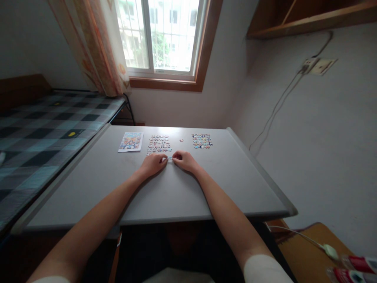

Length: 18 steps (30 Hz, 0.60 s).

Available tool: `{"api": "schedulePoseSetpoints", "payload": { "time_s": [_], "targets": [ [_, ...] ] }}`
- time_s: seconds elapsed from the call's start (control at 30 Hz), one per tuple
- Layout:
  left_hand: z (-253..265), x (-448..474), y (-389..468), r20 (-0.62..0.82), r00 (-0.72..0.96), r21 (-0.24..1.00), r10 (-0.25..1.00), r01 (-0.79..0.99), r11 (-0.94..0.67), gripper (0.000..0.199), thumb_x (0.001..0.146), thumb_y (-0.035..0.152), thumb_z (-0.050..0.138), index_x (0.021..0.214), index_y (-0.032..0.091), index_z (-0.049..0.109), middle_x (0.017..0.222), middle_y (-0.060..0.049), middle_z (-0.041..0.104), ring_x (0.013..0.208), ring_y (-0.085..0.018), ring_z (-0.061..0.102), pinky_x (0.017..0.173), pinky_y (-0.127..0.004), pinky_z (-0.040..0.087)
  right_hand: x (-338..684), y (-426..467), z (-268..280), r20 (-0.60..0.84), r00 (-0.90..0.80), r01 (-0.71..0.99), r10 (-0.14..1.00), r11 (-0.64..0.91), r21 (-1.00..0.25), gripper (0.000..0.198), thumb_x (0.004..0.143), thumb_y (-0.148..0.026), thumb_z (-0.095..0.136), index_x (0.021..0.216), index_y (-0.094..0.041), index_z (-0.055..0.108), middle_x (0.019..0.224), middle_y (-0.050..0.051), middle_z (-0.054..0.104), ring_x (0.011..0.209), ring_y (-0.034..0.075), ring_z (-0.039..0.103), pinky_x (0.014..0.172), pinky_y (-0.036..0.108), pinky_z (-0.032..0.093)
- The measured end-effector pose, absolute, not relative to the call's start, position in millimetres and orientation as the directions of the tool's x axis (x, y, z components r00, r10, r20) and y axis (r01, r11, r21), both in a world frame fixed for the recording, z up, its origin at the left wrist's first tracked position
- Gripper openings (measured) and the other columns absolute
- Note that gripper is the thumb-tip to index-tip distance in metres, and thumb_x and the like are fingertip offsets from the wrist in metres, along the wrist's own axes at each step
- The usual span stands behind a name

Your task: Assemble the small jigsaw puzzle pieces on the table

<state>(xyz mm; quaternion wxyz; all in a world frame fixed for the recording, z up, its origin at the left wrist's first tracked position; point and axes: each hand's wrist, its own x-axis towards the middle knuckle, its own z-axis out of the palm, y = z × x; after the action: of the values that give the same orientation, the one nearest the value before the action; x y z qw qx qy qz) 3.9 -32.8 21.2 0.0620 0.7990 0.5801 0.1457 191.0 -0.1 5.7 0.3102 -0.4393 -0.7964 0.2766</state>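
My left hand point(153, 163) and my right hand point(184, 160) meet near the middle of the white table point(165, 192). Between their fingertips is a small, light-blue puzzle piece point(170, 158), pinched from both sides; whether it is one piece or two joined ones is too small to tell. Just beyond my left hand, rows of loose puzzle pieces point(159, 144) lie spread out. A second group of puzzle pieces point(202, 141) sits farther right, past my right hand. One reddish puzzle piece point(181, 140) lies alone between the two groups.
A colourful picture sheet point(131, 142) lies at the table's far left. A bed with a checked mattress point(67, 122) stands left of the table. Wall and window point(165, 35) are behind it. A cable point(273, 112) hangs along the right wall, and a wooden stool point(315, 243) stands at lower right.
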Motion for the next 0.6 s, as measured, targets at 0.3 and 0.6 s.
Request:
{"api": "schedulePoseSetpoints", "payload": {
  "time_s": [0.3, 0.6],
  "targets": [
    [19.0, 2.9, -31.6, 0.178, 0.291, 0.266, 0.940, 0.905, -0.331, 0.034, 0.086, 0.041, 0.042, 0.099, 0.026, 0.070, 0.073, -0.003, 0.069, 0.068, -0.017, 0.060, 0.060, -0.024, 0.037, 191.2, 1.2, 4.1, 0.258, -0.422, 0.519, 0.869, 0.464, -0.718, 0.013, 0.075, -0.025, 0.059, 0.080, -0.016, 0.066, 0.069, -0.001, 0.062, 0.063, 0.009, 0.052, 0.060, 0.021, 0.038],
    [22.8, 3.8, -33.3, 0.170, 0.299, 0.281, 0.939, 0.899, -0.337, 0.035, 0.087, 0.041, 0.041, 0.100, 0.025, 0.070, 0.073, -0.003, 0.069, 0.067, -0.016, 0.060, 0.059, -0.024, 0.038, 191.3, 0.8, 5.2, 0.252, -0.424, 0.523, 0.870, 0.462, -0.717, 0.013, 0.075, -0.025, 0.059, 0.079, -0.016, 0.066, 0.068, -0.001, 0.062, 0.063, 0.009, 0.051, 0.061, 0.021, 0.038]
  ]
}}
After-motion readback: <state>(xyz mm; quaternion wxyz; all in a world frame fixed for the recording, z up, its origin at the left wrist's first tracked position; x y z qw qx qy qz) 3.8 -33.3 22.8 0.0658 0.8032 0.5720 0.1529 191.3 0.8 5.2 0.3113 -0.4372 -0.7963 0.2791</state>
